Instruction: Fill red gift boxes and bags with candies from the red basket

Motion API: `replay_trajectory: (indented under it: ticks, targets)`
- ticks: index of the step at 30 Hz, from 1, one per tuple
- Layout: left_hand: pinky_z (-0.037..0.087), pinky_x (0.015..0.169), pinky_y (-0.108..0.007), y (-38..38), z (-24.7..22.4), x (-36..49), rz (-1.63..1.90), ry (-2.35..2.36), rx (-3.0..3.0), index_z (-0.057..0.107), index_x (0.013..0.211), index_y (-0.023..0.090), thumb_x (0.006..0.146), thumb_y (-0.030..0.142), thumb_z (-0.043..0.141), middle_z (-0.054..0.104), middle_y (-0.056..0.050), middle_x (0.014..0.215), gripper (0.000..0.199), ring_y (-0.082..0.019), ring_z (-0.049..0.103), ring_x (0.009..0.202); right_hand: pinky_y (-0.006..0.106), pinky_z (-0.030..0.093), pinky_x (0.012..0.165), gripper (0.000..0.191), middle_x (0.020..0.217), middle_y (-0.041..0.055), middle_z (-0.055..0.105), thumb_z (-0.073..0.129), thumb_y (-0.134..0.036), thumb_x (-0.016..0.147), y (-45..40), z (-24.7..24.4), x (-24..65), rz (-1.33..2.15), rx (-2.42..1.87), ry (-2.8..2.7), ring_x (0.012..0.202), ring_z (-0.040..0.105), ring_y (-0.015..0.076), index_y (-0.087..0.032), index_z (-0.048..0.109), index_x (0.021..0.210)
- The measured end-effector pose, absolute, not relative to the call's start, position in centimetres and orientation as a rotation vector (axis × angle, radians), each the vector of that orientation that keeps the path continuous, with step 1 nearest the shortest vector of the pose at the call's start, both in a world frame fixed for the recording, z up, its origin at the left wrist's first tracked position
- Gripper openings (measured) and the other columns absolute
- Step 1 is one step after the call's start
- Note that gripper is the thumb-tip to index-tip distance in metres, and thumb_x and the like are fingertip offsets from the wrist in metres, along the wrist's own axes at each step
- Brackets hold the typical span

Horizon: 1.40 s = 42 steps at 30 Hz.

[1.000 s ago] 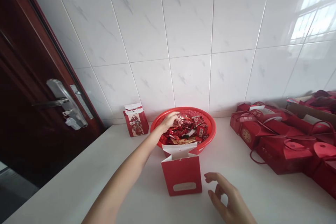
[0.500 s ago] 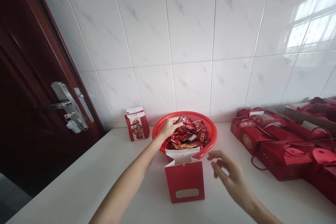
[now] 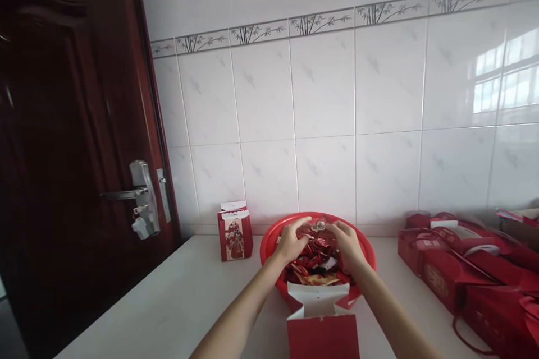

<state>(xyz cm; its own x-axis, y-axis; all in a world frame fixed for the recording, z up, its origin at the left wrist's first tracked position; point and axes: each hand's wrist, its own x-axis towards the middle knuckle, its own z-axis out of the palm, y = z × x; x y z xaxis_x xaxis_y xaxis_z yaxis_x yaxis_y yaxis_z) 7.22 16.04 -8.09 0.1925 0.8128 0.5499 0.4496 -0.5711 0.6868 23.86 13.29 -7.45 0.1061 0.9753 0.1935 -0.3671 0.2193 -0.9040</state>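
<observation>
Both my hands are over a red plastic basket [image 3: 266,255] heaped with wrapped candies [image 3: 311,263]. My left hand [image 3: 293,242], on the basket's left side, is curled with thumb and fingertips around a small wrapped candy, partly hidden. Opposite it, my right hand [image 3: 347,242] pinches a red wrapped candy with a pale label [image 3: 319,226] at its fingertips. In front of the basket stands a red paper gift box [image 3: 323,336], its top flaps raised and white inside. Neither hand touches this box, which sits between my forearms.
A second red gift box [image 3: 234,238] with a printed figure panel stands upright by the wall, left of the basket. Several red boxes with handles [image 3: 457,275] crowd the right of the white table [image 3: 168,303]. A dark wooden door [image 3: 76,151] is at left.
The view has tilted up. My right hand has moved from beside the open box into the basket, onto a candy. My left hand stays over the candies.
</observation>
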Motion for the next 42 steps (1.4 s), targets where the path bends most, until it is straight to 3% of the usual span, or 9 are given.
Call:
replay_trajectory:
  ticks: [7,13,17,20,24,30,33,36,42]
  targets:
    - [0.055,0.087,-0.035,17.9,-10.0,6.2,1.131,1.461,2.034,0.076,0.091,0.021,0.065,-0.005,0.059,0.078,-0.007,0.101,0.040,-0.023,0.071,0.094,0.029,0.059,0.065,0.010,0.063,0.0031,0.070,0.064,-0.028,0.060,13.9,-7.6,25.4,1.219,-0.758,-0.696,0.064,0.070,0.0195,-0.020,0.058,0.061]
    - [0.050,0.077,-0.031,17.3,-9.4,6.5,1.027,1.529,2.105,0.069,0.065,0.021,0.066,0.004,0.069,0.074,-0.004,0.079,0.017,-0.023,0.068,0.080,0.028,0.059,0.062,0.007,0.069,0.0048,0.074,0.059,-0.027,0.063,13.6,-7.2,25.7,1.319,-0.726,-0.591,0.066,0.070,0.0189,-0.022,0.056,0.066]
    - [0.047,0.072,-0.029,16.6,-8.4,7.2,1.153,1.515,2.114,0.065,0.072,0.021,0.078,0.017,0.065,0.071,-0.002,0.078,0.008,-0.020,0.064,0.074,0.025,0.057,0.055,0.010,0.061,0.0013,0.068,0.062,-0.030,0.068,13.8,-7.5,26.0,1.334,-0.753,-0.557,0.058,0.067,0.0161,-0.021,0.058,0.069]
    - [0.045,0.065,-0.027,16.1,-7.9,7.5,1.306,1.496,2.056,0.059,0.083,0.022,0.093,0.031,0.051,0.067,-0.001,0.074,0.016,-0.018,0.061,0.067,0.024,0.055,0.048,0.010,0.058,-0.0001,0.065,0.066,-0.027,0.066,13.7,-7.9,26.1,1.350,-0.794,-0.559,0.051,0.062,0.0144,-0.020,0.058,0.068]
    - [0.045,0.060,-0.026,15.8,-7.9,7.5,1.400,1.403,1.977,0.052,0.083,0.023,0.094,0.038,0.048,0.061,0.003,0.062,0.020,-0.017,0.061,0.058,0.025,0.053,0.044,0.015,0.060,0.0004,0.066,0.069,-0.017,0.058,13.2,-8.1,26.2,1.374,-0.828,-0.603,0.049,0.060,0.0145,-0.019,0.061,0.070]
    - [0.052,0.075,-0.028,15.3,-7.4,7.5,1.463,1.220,1.990,0.058,0.089,0.022,0.091,0.039,0.053,0.070,-0.002,0.087,0.018,-0.019,0.069,0.081,0.025,0.057,0.051,0.015,0.059,-0.0023,0.062,0.071,-0.021,0.062,13.0,-8.1,26.4,1.330,-0.820,-0.614,0.053,0.062,0.0145,-0.021,0.058,0.069]
    - [0.053,0.086,-0.031,14.7,-7.1,7.7,1.444,1.114,2.073,0.064,0.085,0.021,0.085,0.031,0.062,0.070,-0.007,0.109,0.010,-0.021,0.067,0.101,0.027,0.057,0.051,0.019,0.060,-0.0012,0.063,0.074,-0.030,0.065,12.8,-7.8,26.2,1.342,-0.833,-0.618,0.052,0.062,0.0148,-0.020,0.060,0.069]
    - [0.054,0.090,-0.035,14.2,-7.1,7.9,1.386,1.024,2.193,0.070,0.080,0.020,0.080,0.019,0.066,0.068,-0.008,0.118,0.004,-0.023,0.066,0.106,0.027,0.057,0.051,0.028,0.067,0.0006,0.068,0.081,-0.037,0.062,12.3,-7.5,26.0,1.341,-0.837,-0.643,0.055,0.065,0.0159,-0.018,0.065,0.076]
    - [0.055,0.095,-0.036,14.1,-7.6,8.2,1.263,0.960,2.404,0.073,0.091,0.022,0.079,0.012,0.064,0.063,-0.007,0.127,0.018,-0.022,0.066,0.110,0.027,0.056,0.050,0.042,0.072,0.0027,0.074,0.088,-0.020,0.049,12.0,-7.7,25.9,1.254,-0.819,-0.644,0.060,0.070,0.0195,-0.017,0.066,0.085]
